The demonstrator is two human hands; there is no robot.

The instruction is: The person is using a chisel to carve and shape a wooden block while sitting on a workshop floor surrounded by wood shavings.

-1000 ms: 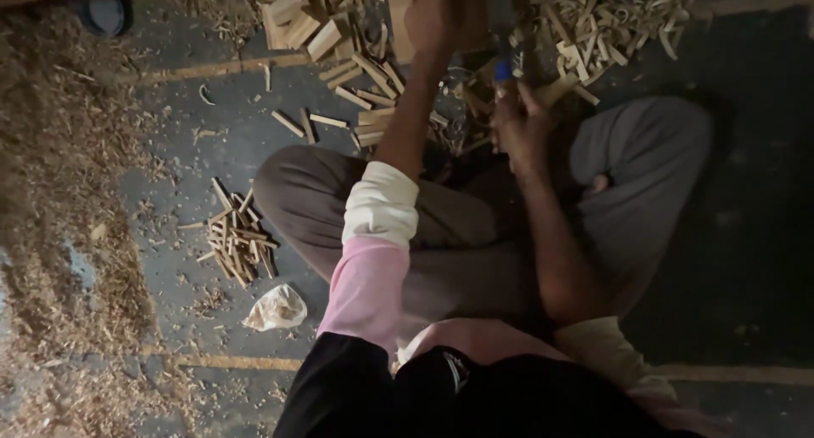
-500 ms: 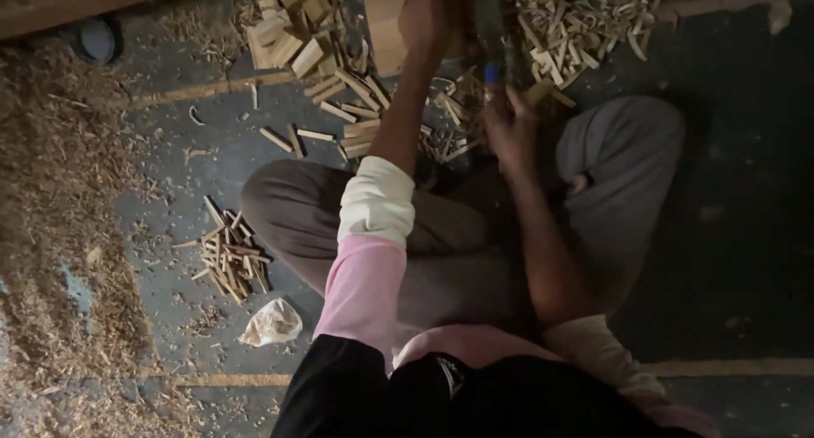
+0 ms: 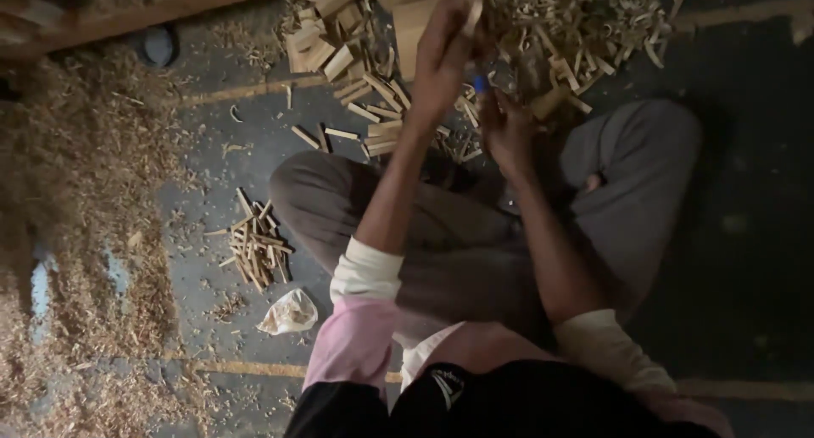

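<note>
I sit cross-legged on a dark floor. My left hand [image 3: 443,58] is raised in front of me and grips a short pale wooden stick [image 3: 471,16] upright. Just below and to the right of it, my right hand [image 3: 509,128] is closed around a tool with a blue handle [image 3: 480,83]; its blade is hidden. Both hands are over a heap of wood chips and offcuts [image 3: 577,31] in front of my knees.
Small wooden blocks [image 3: 326,44] lie scattered at the top left of my knees. A bundle of thin sticks [image 3: 257,247] and a crumpled white bag [image 3: 290,312] lie to my left. Sawdust [image 3: 76,200] covers the floor at far left. A wooden plank [image 3: 136,14] runs along the top.
The view has shifted, so my legs and hands sit further right and lower in frame. My left hand stays raised with the stick, and my right hand stays under it.
</note>
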